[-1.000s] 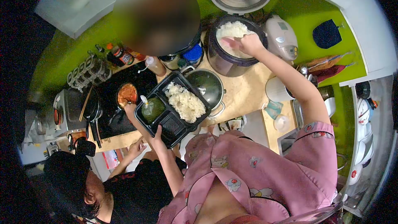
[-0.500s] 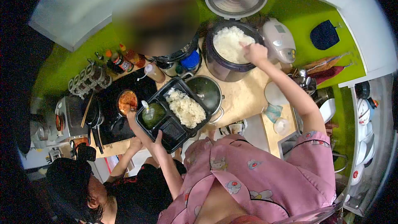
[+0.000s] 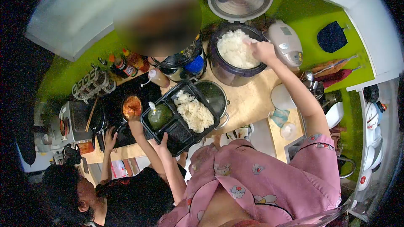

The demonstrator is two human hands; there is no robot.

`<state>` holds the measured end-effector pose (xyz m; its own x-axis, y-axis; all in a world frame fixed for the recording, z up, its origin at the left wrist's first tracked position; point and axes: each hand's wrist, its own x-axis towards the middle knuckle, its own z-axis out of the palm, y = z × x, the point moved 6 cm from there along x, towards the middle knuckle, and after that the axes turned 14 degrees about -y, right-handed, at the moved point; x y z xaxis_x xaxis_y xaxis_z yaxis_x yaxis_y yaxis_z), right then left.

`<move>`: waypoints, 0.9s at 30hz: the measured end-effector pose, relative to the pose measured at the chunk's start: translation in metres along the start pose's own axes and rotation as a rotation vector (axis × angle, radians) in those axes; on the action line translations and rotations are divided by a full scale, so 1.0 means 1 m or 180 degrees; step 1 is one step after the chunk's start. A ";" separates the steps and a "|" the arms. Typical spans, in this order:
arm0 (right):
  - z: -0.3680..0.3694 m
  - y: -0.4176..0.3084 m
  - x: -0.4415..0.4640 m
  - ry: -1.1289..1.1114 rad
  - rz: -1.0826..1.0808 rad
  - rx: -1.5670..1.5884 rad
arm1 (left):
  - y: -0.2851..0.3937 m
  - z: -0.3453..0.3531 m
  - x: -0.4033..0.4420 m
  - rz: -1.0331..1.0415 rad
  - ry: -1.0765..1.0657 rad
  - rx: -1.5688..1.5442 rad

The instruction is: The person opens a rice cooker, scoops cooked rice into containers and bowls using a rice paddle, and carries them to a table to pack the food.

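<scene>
A black tray (image 3: 179,135), clamped at its near edge in the left hand (image 3: 163,146), holds a green-filled bag (image 3: 159,118) and rice (image 3: 194,112); well apart rightward, the right hand (image 3: 264,52) grips something pale (image 3: 249,40), mostly hidden, over the open cooker (image 3: 227,74).

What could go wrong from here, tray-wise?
1. The black tray might tip: the left hand grips its near edge, while the rice sits in the far compartment.
2. A jolt seems possible: the co-worker's arm runs right beside the left forearm.
3. Rice could drop between the cooker and tray.
</scene>
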<state>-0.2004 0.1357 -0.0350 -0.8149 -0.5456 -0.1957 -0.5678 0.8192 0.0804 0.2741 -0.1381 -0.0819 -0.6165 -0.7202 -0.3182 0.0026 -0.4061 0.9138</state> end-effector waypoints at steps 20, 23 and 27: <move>-0.021 -0.033 -0.022 0.0456 -0.0932 -0.0571 | -0.004 -0.001 0.015 -0.0087 -0.0048 0.0067; -0.043 -0.027 -0.040 0.0286 -0.0560 -0.0463 | -0.002 0.003 0.012 -0.0046 -0.0121 -0.0009; -0.036 -0.011 -0.044 -0.0072 0.0000 0.0048 | 0.008 0.021 0.013 -0.0125 -0.0251 -0.0158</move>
<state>-0.1622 0.1443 0.0083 -0.8120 -0.5415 -0.2178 -0.5658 0.8219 0.0658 0.2497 -0.1386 -0.0733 -0.6769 -0.6575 -0.3308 0.0150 -0.4617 0.8869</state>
